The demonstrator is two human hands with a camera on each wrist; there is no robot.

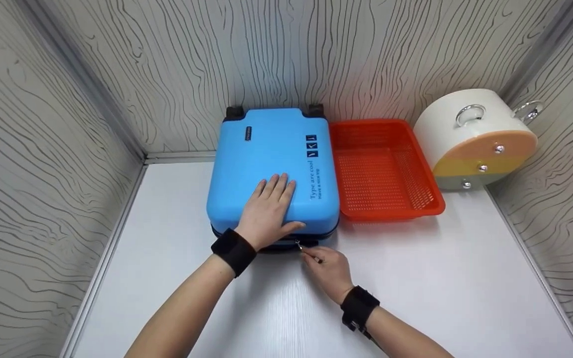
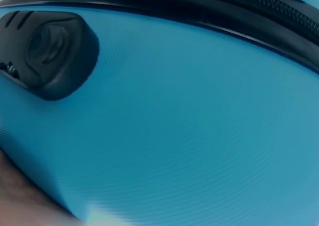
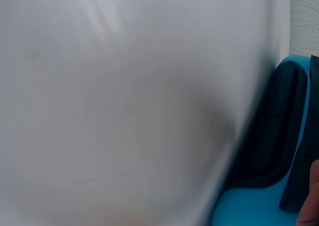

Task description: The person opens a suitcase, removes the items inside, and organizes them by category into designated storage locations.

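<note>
A light blue hard-shell suitcase (image 1: pixel 266 149) lies flat, its wheels toward the back wall. My left hand (image 1: pixel 269 211) rests on the lid's near part, fingers straight and spread forward. Just below the lid's front edge, my right hand (image 1: pixel 330 268) pinches a small zipper pull (image 1: pixel 299 244) between thumb and fingers. In the left wrist view, the black zipper (image 2: pixel 269 7) runs along the blue shell, with a black plastic fitting (image 2: pixel 55 54) below it. The right wrist view catches the suitcase's black handle (image 3: pixel 274 131) and only a bit of my fingers (image 3: pixel 310 201) at the edge.
A red perforated plastic basket (image 1: pixel 391 211) stands right beside the suitcase. Farther right, a cream drum-shaped container (image 1: pixel 450 119) with coloured bands and clear ring handles lies on its side. Pale wood-patterned walls (image 1: pixel 182 64) enclose the white table (image 1: pixel 167 223) at the back and sides.
</note>
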